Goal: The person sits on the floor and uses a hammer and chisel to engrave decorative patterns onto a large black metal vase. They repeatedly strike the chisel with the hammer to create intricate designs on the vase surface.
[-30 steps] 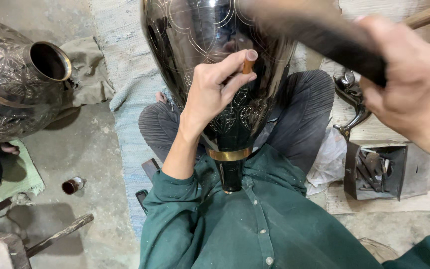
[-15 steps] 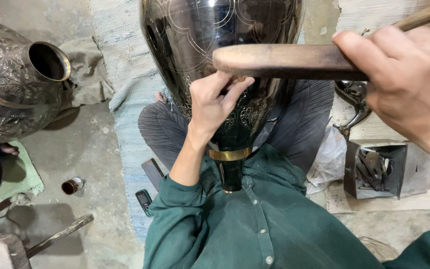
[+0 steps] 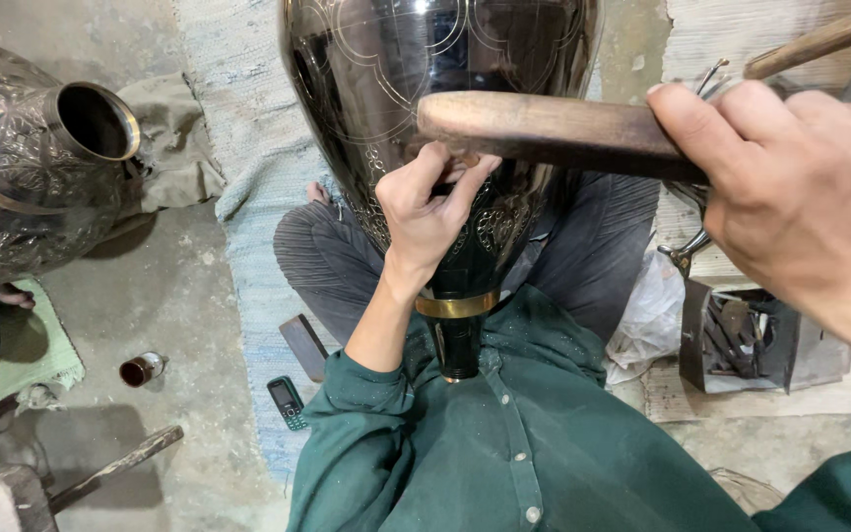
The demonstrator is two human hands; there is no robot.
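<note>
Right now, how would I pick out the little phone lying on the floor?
Start at the big dark engraved vase resting in the person's lap, then follow the pale blue rug beneath it down towards its lower left edge. There lies the phone, small, dark and green-edged, beside a flat dark bar; it alone has a keypad.

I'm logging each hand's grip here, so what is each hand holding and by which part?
The right hand grips a wooden mallet by its handle end. The left hand pinches a small tool, mostly hidden by the fingers, against the dark engraved vase.
</note>
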